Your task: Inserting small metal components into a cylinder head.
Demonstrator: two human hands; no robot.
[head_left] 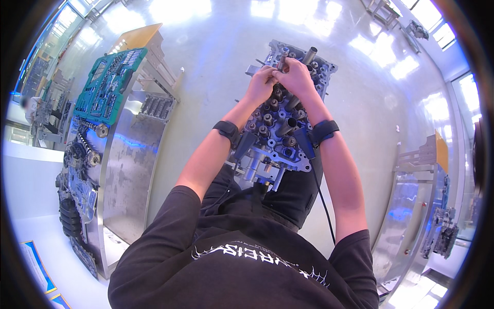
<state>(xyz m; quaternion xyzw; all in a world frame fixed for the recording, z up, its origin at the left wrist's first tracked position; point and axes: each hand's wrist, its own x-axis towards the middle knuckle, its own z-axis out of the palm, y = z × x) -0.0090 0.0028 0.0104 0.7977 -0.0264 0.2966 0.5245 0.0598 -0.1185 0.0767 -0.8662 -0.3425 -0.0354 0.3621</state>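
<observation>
A grey engine cylinder head (pixel 304 164) is in front of my body, its top crowded with valve springs (pixel 268 120) and upright metal tubes (pixel 286 126). Over its far part, my left hand (pixel 261 84) and my right hand (pixel 295 80) meet with bent, closed fingers. A short, shiny metal cylinder (pixel 283 55) stands up between their fingertips, and both hands pinch around it. Its lower end is hidden by my fingers. Just right of my right hand, a longer metal tube (pixel 310 55) rises from the head.
A metal bench (pixel 126 175) on the left carries an open green tool case (pixel 116 85), camshafts (pixel 90 149) and a black engine part (pixel 69 221). Another bench (pixel 406 206) stands at right. Dark bands (pixel 323 131) circle both wrists, and a black cable (pixel 325 206) hangs by my right arm.
</observation>
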